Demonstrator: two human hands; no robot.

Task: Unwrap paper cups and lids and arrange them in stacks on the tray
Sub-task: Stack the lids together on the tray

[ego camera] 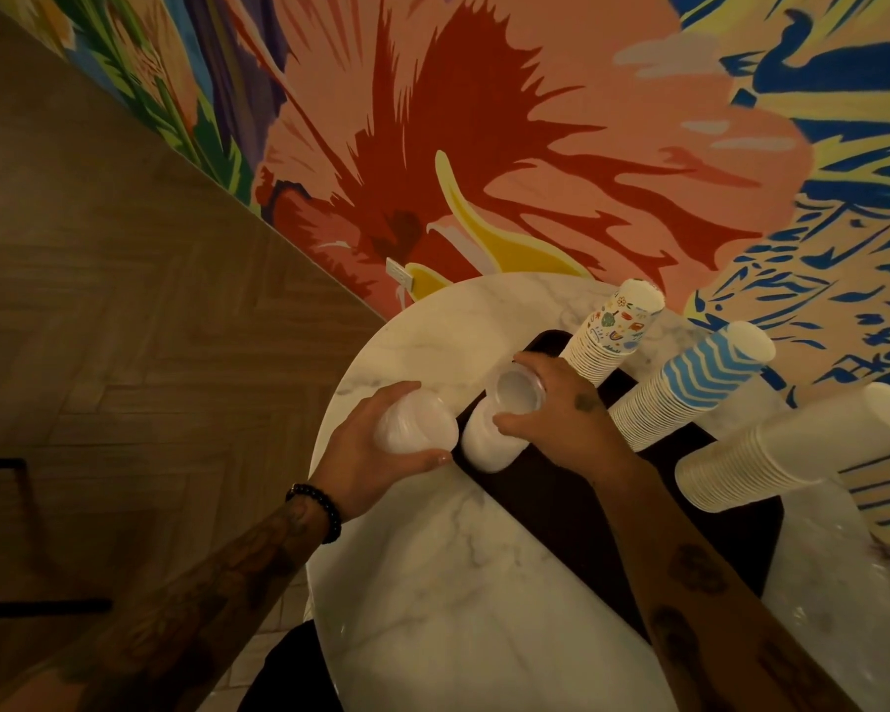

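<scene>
A person stands over a round marble table (458,583) beside a wall with a big painted flower (484,120). On the table lies a dark tray (551,501).

The left hand (366,444) holds a short stack of clear plastic lids (417,426) over the table, just left of the tray; the fingers and the thumb are curled around its sides. A black bead bracelet (317,511) is on this wrist.

The right hand (561,408) grips from above the top of a second, taller lid stack (486,447), which stands at the left edge of the tray. The two hands are close together but do not touch, and the two lid stacks are just beside each other.

Three tall stacks of paper cups are on the right part of the tray: a far stack with small colourful drawings (612,331), a middle stack with blue wavy stripes (689,388) and a near plain white stack (792,449). Crumpled clear plastic wrap (833,583) lies on the table at the right. A wooden floor (99,300) is at the left.
</scene>
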